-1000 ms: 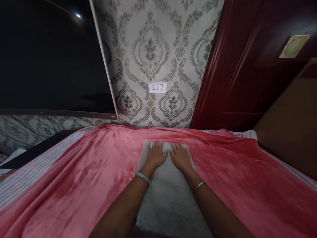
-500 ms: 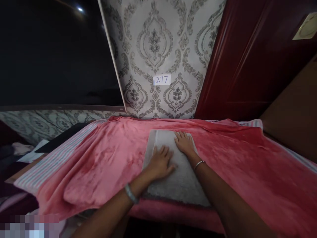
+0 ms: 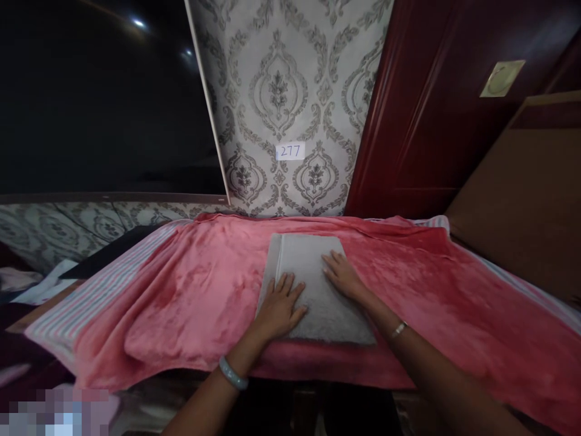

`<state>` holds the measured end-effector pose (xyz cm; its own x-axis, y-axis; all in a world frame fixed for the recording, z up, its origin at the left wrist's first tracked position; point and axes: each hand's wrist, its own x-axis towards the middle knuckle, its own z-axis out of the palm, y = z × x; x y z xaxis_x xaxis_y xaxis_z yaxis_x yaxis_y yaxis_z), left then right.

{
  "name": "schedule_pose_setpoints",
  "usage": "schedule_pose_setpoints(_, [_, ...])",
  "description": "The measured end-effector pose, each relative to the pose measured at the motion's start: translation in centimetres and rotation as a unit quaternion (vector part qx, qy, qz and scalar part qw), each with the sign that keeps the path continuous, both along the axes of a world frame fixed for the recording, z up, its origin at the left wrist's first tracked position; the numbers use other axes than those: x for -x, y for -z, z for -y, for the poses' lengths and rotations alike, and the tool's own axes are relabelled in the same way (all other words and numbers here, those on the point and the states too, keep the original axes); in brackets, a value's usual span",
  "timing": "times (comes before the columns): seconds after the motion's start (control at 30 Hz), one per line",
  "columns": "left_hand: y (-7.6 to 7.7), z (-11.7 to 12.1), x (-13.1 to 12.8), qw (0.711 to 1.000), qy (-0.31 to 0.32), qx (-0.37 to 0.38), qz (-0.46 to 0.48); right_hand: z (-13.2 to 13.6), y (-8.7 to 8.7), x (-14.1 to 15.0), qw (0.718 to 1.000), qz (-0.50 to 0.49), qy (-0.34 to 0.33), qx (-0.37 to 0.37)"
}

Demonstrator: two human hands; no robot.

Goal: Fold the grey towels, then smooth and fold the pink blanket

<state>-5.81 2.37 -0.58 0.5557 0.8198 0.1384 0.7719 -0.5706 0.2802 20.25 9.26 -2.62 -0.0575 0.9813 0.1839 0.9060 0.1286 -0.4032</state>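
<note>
A folded grey towel [image 3: 305, 260] lies on a pink fleece blanket [image 3: 190, 290] spread over a bed. My left hand [image 3: 278, 306] rests flat on the towel's near left corner, fingers spread. My right hand [image 3: 342, 275] lies flat on the towel's right side, fingers stretched out. Neither hand grips anything. A pale bangle sits on my left wrist and a thin bracelet on my right.
A striped sheet [image 3: 86, 297] shows under the blanket at the left. Behind the bed are patterned wallpaper with a small "277" label [image 3: 290, 151], a dark screen [image 3: 100, 103] at the left, a dark red door [image 3: 445, 103] and a brown headboard [image 3: 526, 200] at the right.
Both hands have slid back along the towel toward me, from its far end to its near half. The view has pulled back, showing the bed's near edge.
</note>
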Motion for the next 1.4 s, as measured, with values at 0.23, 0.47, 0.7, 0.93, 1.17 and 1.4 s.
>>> schedule_pose_setpoints(0.23, [1.1,2.8,4.1,0.998,0.020,-0.049,0.021,8.8,5.0,-4.9,0.983,-0.179,0.016,-0.045])
schedule_pose_setpoints(0.47, [1.7,5.5,5.8,0.996,0.041,-0.078,-0.010,10.9,4.3,-3.1,0.947,-0.313,0.056,-0.052])
schedule_pose_setpoints(0.7, [1.6,5.7,3.4,0.993,0.067,-0.101,-0.010,12.3,4.2,-2.5,0.901,-0.431,0.041,0.007])
schedule_pose_setpoints(0.93, [2.0,6.0,2.0,0.998,0.024,-0.055,-0.022,12.6,3.4,-2.7,0.906,-0.422,0.015,0.031])
schedule_pose_setpoints(1.17, [1.8,6.9,0.7,0.994,0.010,-0.111,-0.011,13.7,1.7,-1.9,0.857,-0.511,0.005,0.057])
schedule_pose_setpoints(1.4, [2.7,6.5,-2.7,0.986,0.022,-0.166,0.000,14.9,-1.5,0.6,0.713,-0.689,0.049,0.119])
